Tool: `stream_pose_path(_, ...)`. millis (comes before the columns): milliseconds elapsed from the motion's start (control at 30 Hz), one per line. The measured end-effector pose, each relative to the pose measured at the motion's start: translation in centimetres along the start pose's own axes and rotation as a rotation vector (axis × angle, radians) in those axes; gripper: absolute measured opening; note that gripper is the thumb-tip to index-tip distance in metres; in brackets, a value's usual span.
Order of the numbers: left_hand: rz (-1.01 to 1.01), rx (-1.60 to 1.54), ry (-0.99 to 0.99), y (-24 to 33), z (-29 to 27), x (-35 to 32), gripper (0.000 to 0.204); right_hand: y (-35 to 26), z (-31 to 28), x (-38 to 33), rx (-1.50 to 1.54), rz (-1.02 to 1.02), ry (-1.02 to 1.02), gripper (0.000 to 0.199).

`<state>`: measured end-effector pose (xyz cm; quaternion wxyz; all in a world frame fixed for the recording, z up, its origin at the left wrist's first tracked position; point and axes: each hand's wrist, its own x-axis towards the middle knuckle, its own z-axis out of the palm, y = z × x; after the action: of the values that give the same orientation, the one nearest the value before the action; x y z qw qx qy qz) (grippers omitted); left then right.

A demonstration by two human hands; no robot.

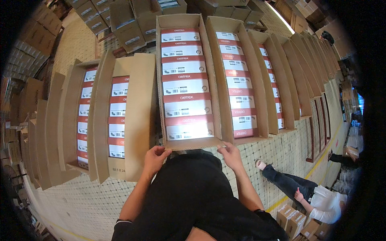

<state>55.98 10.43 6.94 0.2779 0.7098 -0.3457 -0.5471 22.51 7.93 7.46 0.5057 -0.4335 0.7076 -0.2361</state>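
A long open cardboard carton (195, 143) lies straight in front of me, holding a row of several white-and-red shoeboxes (185, 87). At the near left corner of its edge my left hand (157, 156) pinches the cardboard between thumb and fingers. My right hand (230, 155) grips the near right corner the same way. The carton's flaps are up along its sides. To its right stands another open carton (261, 116) of shoeboxes. On the left is a carton whose wide flap (140, 100) covers part of its shoeboxes.
More open cartons (64, 132) line up on the left, and others (305, 72) continue right. Stacked closed boxes (128, 34) stand behind. A co-worker in a white top (327, 203) is at the lower right, near small brown boxes (290, 217) on the tiled floor.
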Motion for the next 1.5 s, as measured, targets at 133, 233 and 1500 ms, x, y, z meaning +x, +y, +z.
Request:
stream_pose_path(133,0.000,-0.025,0.007,0.2,0.0,0.1,0.041,-1.1,-0.4,-0.1,-0.071,-0.006,0.042,0.039)
stream_pose_path(233,-0.004,0.005,0.024,0.5,0.2,0.2,0.042,-2.2,-0.6,-0.3,-0.123,-0.025,0.082,0.031)
stream_pose_path(1500,-0.007,-0.243,0.297,1.9,2.9,0.4,0.027,-2.7,3.1,6.8,-0.438,-0.695,0.110,0.036)
